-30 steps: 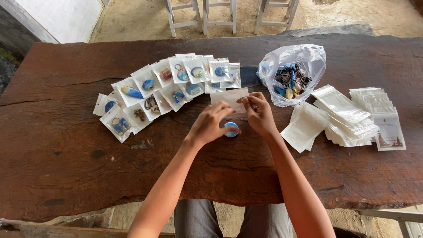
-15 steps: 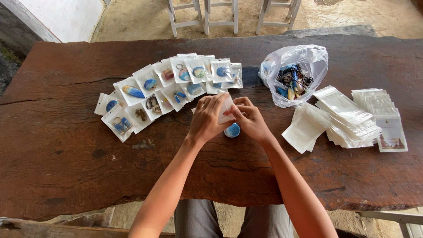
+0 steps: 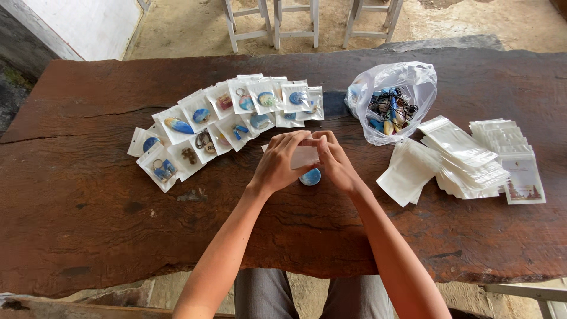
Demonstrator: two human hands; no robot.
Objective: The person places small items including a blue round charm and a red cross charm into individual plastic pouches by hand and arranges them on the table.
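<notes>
small pouch (image 3: 305, 156) half hidden by hands, stools (image 3: 277, 23) cropped

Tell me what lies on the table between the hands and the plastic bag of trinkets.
In the head view, nothing: bare dark wood separates the right hand from the plastic bag. The stack of empty pouches sits further right.

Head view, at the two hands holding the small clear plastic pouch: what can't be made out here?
- Small clear plastic pouch: its opening is hidden by the fingers of the left hand and right hand.
- Round blue pendant: partly covered by the hands; inside the pouch or under it, unclear.
- Crumpled clear plastic bag: tangled contents too small to sort.
- Person's lap: hidden by the dark wooden table.
</notes>
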